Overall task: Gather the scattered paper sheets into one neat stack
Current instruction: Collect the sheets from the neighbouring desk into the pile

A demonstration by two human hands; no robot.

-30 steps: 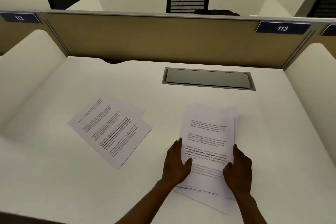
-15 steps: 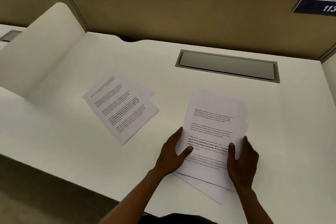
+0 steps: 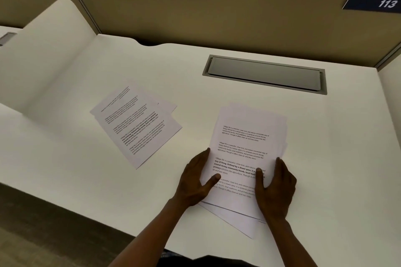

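Note:
A loose pile of printed paper sheets (image 3: 245, 143) lies on the white desk (image 3: 217, 97) right of centre, its lower sheets fanning out at the near corner. My left hand (image 3: 197, 180) lies against the pile's left edge with straight fingers and the thumb on the top sheet. Along the right edge rests my right hand (image 3: 274, 186), its thumb also on top. A second small pile of overlapping sheets (image 3: 134, 123) sits apart to the left, turned at an angle, with neither hand touching it.
A grey cable hatch (image 3: 264, 75) is set into the desk behind the sheets. A tan partition (image 3: 195, 11) with the labels 112 and 113 closes the back. A white side divider (image 3: 50, 50) stands at the left. The desk's near edge drops to dark floor at the lower left.
The view has swung left and down. Both hands stay at the sides of the right pile, and the left pile has not moved on the desk.

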